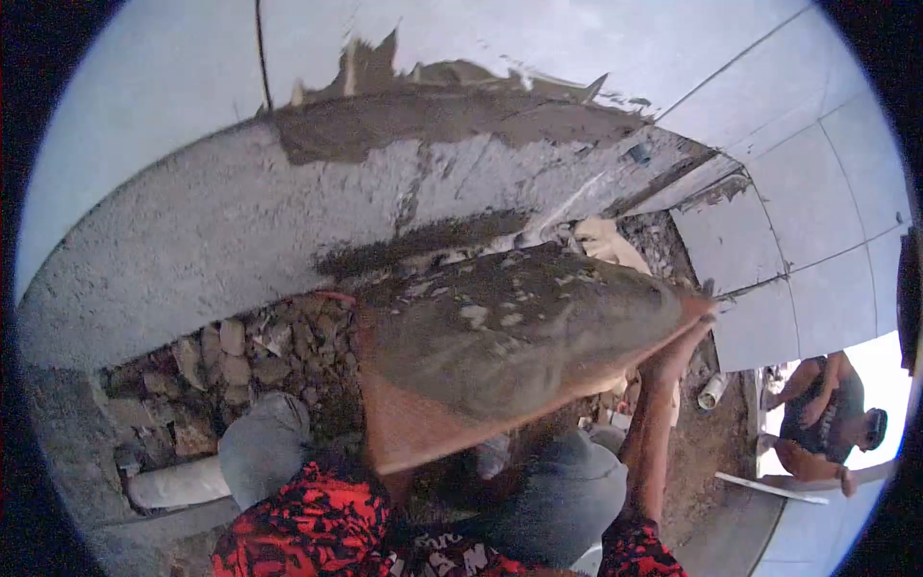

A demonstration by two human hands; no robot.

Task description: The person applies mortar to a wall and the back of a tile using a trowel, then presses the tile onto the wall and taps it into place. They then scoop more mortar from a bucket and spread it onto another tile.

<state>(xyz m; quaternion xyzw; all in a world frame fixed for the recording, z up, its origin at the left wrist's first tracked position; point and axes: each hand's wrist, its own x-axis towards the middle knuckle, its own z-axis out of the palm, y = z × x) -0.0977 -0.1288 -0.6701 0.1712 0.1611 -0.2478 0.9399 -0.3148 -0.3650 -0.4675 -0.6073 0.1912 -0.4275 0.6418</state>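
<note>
A large tile with a reddish-orange back point(423, 431) is tilted in front of me above my knees. Wet grey mortar point(519, 332) covers most of its upward face, smeared in swirls. At the tile's right corner, my right hand point(707, 313) is closed around the edge, the arm reaching up from below. My left sleeve point(298, 519), red and black, ends near the tile's lower left corner; the left hand itself is hidden there, so its fingers do not show. Just beyond the tile's far edge stands the low wall point(212, 231), partly coated with mortar.
White tiles point(817, 202) line the wall at right. Rubble point(231, 361) lies at the left, beside a white pipe point(178, 484). A short pipe piece point(712, 391) lies on the dirt at right. Another person point(822, 413) is at the far right, near a white strip point(769, 488).
</note>
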